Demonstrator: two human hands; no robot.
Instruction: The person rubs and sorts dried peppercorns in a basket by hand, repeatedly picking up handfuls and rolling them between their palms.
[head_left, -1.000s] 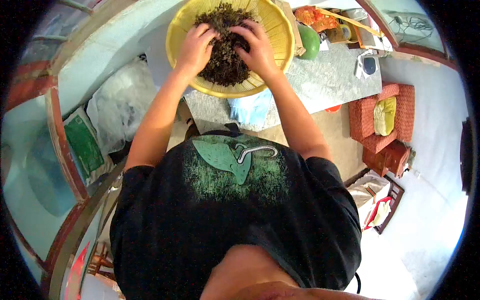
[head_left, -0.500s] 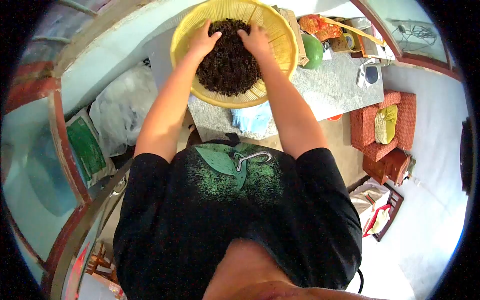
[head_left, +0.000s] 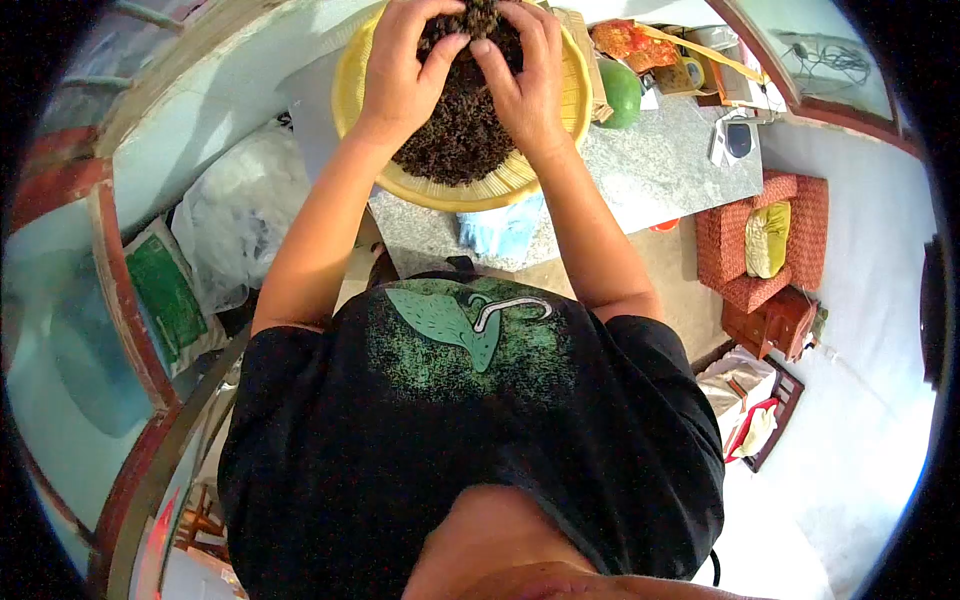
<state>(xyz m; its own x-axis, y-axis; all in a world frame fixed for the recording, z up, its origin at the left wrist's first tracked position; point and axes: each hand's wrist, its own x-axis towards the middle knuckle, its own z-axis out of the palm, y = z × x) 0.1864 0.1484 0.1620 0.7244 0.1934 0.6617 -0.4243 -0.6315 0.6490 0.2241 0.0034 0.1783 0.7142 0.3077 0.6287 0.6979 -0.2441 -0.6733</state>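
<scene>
A round yellow basket (head_left: 515, 185) stands on the grey table (head_left: 650, 165), with a dark, crumbly heap (head_left: 455, 145) of dried material in it. Over the far part of the heap are my left hand (head_left: 408, 70) and my right hand (head_left: 522, 75), raised close to the camera. Their curved fingers hold a clump of the dark material (head_left: 480, 18) between them, and the two thumbs almost meet below it. Some fingertips are cut off by the top edge of the view. Light blue cloth or plastic (head_left: 500, 230) lies at the basket's near side.
Right of the basket are a green watermelon (head_left: 619, 95), an orange-red bag (head_left: 635, 45), boxes and a small white device (head_left: 735, 138). A red armchair (head_left: 725, 245) with a green cushion (head_left: 767, 240) stands further right. Clear plastic sheeting (head_left: 245, 210) lies at the left.
My hands were low in the heap at the basket's sides. Now they are higher, nearer the camera and closer together, with a clump lifted between them.
</scene>
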